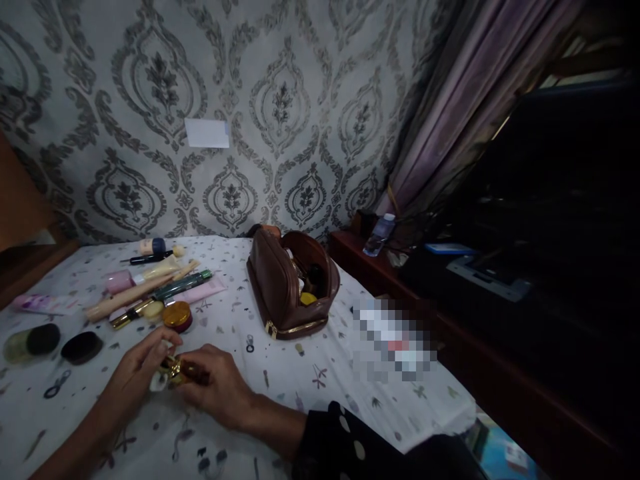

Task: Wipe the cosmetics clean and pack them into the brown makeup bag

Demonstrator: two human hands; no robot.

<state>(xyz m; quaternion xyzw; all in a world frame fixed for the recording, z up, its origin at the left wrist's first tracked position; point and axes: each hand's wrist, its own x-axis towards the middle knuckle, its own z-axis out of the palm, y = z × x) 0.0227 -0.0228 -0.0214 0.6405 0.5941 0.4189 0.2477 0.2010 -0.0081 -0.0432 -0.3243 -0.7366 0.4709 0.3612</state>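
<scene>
- The small gold-and-brown item (176, 369) was between the two hands, low over the patterned cloth; whether it touched the cloth I couldn't tell. Its glossy brown end lay among the right fingers, its gold end towards the left ones.
- I judged it light, stiff and rather slick, liable to slide out of a loose pinch. The thicker brown end looked the surest place to take hold; the shiny gold part seemed easier to scratch or knock.
- The right hand (216, 383) had its fingers curled snugly round that brown end, with the thumb along the near side.
- The left hand (136, 368) had thumb and forefinger bent over the gold end, only a little apart. A pale bit (159, 381) showed just under them. Whether those fingers gripped or merely touched, I couldn't tell.
- Just beyond the left fingers sat an amber-topped jar (177, 315), and past it lay a green tube (183, 285), a pink tube (207, 290) and a long beige piece (135, 293).
- Left of the fingers were a dark oval piece (83, 348) and a dark-capped container (31, 343).
- Beyond and right of them, a brown bag (273, 287) gaped on the worktop (285, 363), something yellow (309, 299) inside.
</scene>
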